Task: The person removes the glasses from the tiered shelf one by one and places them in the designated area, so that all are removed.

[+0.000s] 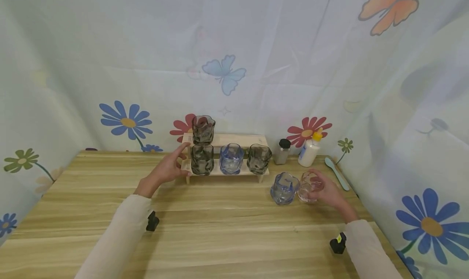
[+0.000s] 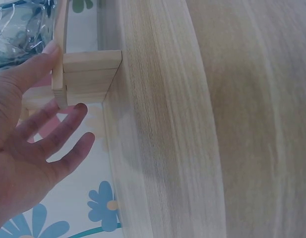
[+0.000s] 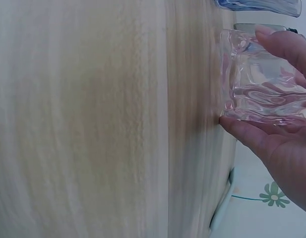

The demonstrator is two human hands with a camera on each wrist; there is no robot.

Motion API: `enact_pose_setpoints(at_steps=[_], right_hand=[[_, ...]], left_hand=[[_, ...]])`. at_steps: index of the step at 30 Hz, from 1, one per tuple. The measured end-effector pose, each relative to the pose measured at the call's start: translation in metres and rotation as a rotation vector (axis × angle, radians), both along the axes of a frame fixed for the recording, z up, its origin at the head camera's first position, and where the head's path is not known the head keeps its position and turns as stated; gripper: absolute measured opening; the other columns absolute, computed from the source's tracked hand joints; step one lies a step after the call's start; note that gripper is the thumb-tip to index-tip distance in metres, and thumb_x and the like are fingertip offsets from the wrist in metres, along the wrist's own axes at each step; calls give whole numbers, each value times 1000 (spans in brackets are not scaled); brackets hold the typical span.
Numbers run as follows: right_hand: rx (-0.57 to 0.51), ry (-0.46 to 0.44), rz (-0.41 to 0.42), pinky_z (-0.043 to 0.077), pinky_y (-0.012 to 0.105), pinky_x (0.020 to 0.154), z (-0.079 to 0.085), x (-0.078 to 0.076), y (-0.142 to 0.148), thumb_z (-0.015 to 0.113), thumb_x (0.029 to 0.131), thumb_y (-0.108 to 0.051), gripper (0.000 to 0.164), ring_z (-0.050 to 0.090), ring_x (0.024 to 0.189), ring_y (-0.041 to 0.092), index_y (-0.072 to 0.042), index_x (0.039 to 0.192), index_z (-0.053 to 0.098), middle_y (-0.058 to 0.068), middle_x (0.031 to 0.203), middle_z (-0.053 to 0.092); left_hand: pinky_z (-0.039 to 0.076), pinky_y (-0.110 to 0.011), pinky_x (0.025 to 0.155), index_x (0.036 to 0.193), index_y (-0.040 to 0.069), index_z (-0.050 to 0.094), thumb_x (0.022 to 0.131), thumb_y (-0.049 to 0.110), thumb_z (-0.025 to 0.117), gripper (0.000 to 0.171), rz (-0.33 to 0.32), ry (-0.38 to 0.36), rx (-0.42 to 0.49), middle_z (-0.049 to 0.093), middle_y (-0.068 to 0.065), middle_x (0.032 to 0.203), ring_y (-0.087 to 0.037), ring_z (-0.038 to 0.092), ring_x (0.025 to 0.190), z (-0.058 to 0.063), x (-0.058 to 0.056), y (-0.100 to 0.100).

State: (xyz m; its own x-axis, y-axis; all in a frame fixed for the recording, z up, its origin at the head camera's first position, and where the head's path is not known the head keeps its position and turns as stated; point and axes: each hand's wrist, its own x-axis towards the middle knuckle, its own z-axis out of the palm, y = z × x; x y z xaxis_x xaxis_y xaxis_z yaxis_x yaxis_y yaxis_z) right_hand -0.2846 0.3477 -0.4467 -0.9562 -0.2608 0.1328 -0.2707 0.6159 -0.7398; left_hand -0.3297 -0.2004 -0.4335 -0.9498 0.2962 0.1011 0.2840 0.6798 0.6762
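Observation:
At the left end of a two-tier wooden rack (image 1: pixel 231 140) is my left hand (image 1: pixel 168 167), its thumb on the lower board (image 2: pixel 59 82) and its other fingers spread about the board's end. A smoky grey glass (image 1: pixel 203 130) stands on the upper tier. On the lower tier stand a grey glass (image 1: pixel 202 160), a blue glass (image 1: pixel 231 159) and another grey glass (image 1: pixel 259 159). My right hand (image 1: pixel 327 191) holds a clear, pinkish glass (image 3: pixel 264 84) between thumb and fingers, upright at the tabletop. Just left of it stands a second blue glass (image 1: pixel 284 188).
Behind the right-hand glasses stand a small black-capped jar (image 1: pixel 282 152) and a white bottle with a yellow tip (image 1: pixel 309 151). A pale blue spoon (image 1: pixel 337 174) lies near the right edge of the wooden table (image 1: pixel 227 234). Flower-printed curtains (image 1: pixel 146 47) enclose the table.

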Motion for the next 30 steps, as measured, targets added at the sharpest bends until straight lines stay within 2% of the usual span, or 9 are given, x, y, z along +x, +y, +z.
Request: enact_pose_setpoints(at_steps=[4, 12, 16, 18, 22, 24, 25, 30], right_hand=[[-6, -14, 9, 53, 56, 91, -1, -1, 2, 83, 77, -1, 80, 55, 119, 55, 3, 143, 39, 40, 129, 54], [-40, -6, 26, 57, 45, 86, -3, 0, 3, 83, 76, 2, 82, 52, 121, 57, 5, 144, 36, 42, 129, 52], [-38, -3, 13, 57, 48, 87, -5, 1, 2, 83, 76, 2, 86, 49, 123, 59, 6, 146, 33, 44, 132, 48], [-25, -11, 2, 55, 52, 90, -5, 2, 2, 83, 76, 0, 89, 47, 124, 60, 6, 147, 31, 44, 135, 45], [39, -26, -36, 43, 65, 100, -5, 4, 4, 86, 76, -10, 97, 41, 130, 61, 3, 152, 28, 43, 145, 37], [55, -33, -50, 44, 63, 100, -5, 4, 4, 87, 75, -13, 102, 47, 126, 59, 2, 154, 24, 43, 149, 31], [52, -33, -54, 48, 58, 97, -4, 4, 4, 88, 75, -13, 104, 54, 120, 56, 2, 155, 23, 43, 150, 28], [94, 29, -68, 46, 61, 100, 5, 3, 3, 90, 72, -15, 105, 49, 123, 59, 6, 153, 26, 42, 151, 29]], left_hand=[[54, -49, 80, 159, 22, 18, 82, 13, 83, 101, -3, 2, -3, 53, -32, 135, -37, 68, 92, 0, 0, 0], [54, -52, 83, 159, 24, 17, 82, 13, 83, 101, 0, -8, 1, 52, -32, 137, -41, 68, 98, 0, 0, 0], [55, -50, 81, 159, 25, 17, 82, 14, 83, 102, 7, -14, -3, 53, -31, 136, -41, 68, 98, 0, -1, 1], [55, -49, 80, 159, 25, 17, 82, 14, 83, 102, 9, -16, -3, 53, -30, 136, -40, 68, 97, 0, 0, 1], [54, -48, 80, 160, 25, 17, 82, 13, 83, 102, 5, -17, -3, 53, -30, 136, -39, 68, 96, -1, 0, 0], [54, -49, 81, 160, 25, 17, 82, 14, 83, 102, 4, -12, -7, 53, -30, 136, -39, 68, 96, -1, 0, -1], [54, -50, 81, 160, 24, 17, 82, 14, 83, 102, 3, -11, -8, 53, -30, 135, -39, 68, 96, -1, 0, -1], [54, -50, 80, 159, 23, 18, 82, 15, 83, 101, 5, 0, -9, 55, -30, 133, -39, 68, 95, -1, -1, -2]])
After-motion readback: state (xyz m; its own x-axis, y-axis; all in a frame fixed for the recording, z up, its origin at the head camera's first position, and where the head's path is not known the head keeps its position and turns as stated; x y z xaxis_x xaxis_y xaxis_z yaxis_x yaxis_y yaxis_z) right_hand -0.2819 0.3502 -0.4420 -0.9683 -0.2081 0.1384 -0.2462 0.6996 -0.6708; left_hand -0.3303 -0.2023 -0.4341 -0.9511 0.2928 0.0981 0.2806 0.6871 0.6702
